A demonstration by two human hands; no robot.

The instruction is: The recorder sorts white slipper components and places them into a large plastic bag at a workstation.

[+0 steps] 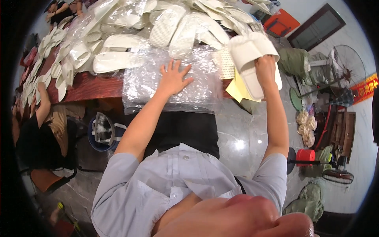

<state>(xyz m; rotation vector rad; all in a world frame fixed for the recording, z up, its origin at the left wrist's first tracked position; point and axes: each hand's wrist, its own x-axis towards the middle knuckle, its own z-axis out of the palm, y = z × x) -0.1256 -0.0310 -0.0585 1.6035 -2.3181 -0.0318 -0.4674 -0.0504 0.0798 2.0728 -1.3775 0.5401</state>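
Observation:
My left hand (173, 80) lies flat with fingers spread on a pile of clear plastic bags (138, 89) at the table's near edge. At the right end, my right hand (266, 74) closes on a pair of white slippers (246, 50), its fingertips tucked under a strap and out of sight. Beneath and beside that pair are yellow paper (238, 89) and a pale sheet with rows of small printed marks (226, 66). Just beyond the bags rests another pair of white slippers (177, 37), seemingly in clear wrapping.
A large heap of white slippers (122, 19) covers the far part of the red-brown table (94, 85). Another person (43, 106) sits at the left. Below the table edge stands a blue bin (96, 138). A fan (345, 73) and bundles (294, 63) line the right.

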